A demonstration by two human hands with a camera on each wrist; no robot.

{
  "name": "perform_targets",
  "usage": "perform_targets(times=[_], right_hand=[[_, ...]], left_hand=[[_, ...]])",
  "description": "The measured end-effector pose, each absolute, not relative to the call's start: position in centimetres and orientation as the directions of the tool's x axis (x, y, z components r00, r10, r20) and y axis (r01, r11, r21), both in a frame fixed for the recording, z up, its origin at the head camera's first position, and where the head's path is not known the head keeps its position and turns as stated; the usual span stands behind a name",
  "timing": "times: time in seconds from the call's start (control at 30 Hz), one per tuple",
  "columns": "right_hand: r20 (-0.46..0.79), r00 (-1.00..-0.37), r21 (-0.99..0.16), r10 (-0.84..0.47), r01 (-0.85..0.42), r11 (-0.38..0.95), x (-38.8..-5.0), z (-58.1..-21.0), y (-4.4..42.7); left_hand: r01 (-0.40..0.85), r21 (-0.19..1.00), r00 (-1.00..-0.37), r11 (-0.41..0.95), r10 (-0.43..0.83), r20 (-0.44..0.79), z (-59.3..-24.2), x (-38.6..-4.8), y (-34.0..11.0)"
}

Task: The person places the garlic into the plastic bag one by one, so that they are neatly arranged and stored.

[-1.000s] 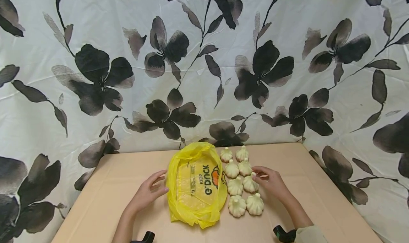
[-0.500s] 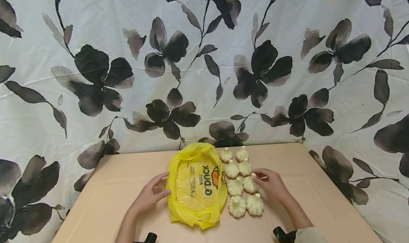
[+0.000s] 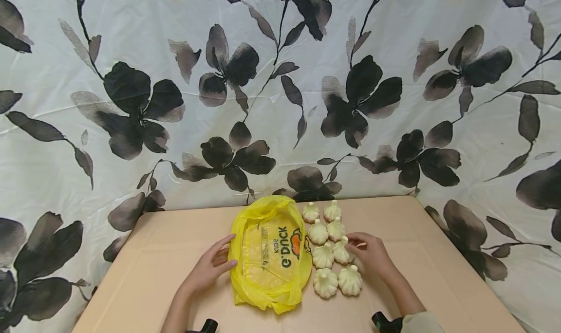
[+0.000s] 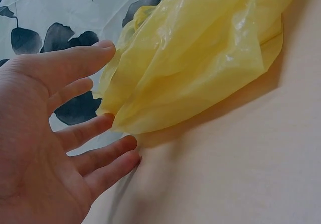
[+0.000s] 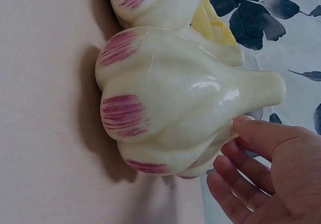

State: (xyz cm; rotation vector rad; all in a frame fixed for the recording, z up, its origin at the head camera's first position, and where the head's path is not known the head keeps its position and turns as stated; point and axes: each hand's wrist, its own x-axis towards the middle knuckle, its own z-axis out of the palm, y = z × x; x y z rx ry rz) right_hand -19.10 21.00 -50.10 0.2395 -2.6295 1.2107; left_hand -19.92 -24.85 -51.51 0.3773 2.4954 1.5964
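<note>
A yellow plastic bag point(image 3: 271, 274) with a duck logo lies mid-table. My left hand point(image 3: 209, 264) is at its left edge; in the left wrist view the fingers point(image 4: 85, 133) are spread and fairly straight, with fingertips at the bag's plastic. Right of the bag stand several pale garlic bulbs point(image 3: 325, 283) in two columns. My right hand point(image 3: 372, 255) is beside the right-column bulb point(image 3: 342, 251) in the second row from the front. In the right wrist view a nearer garlic bulb point(image 5: 165, 98) with purple streaks mostly hides it; the thumb point(image 5: 266, 133) and loosely bent fingers lie near its stem.
The beige table point(image 3: 166, 240) backs onto a white cloth point(image 3: 280, 104) printed with dark flowers. Black straps with devices point(image 3: 387, 322) sit on both wrists.
My left hand has moved right and come up to the bag's edge. My right hand has shifted very slightly, and the bulb beside it has nudged a little left. The bag stays put.
</note>
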Motion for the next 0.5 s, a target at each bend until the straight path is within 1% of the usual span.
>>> perform_targets(times=[0.23, 0.37, 0.5], right_hand=[[0.293, -0.955, -0.712, -0.034, -0.242, 0.659, -19.16, -50.11, 20.89], [0.265, -0.964, -0.724, -0.028, -0.219, 0.654, -19.13, -49.95, 20.81], [0.245, -0.969, -0.734, -0.027, -0.204, 0.648, -19.16, -49.68, 20.69]], left_hand=[[0.140, 0.909, -0.955, 0.392, 0.296, 0.019, -51.37, -19.85, -24.56], [0.139, 0.898, -0.960, 0.418, 0.279, 0.019, -51.34, -19.78, -24.35], [0.152, 0.900, -0.960, 0.407, 0.277, 0.037, -51.38, -19.77, -24.32]])
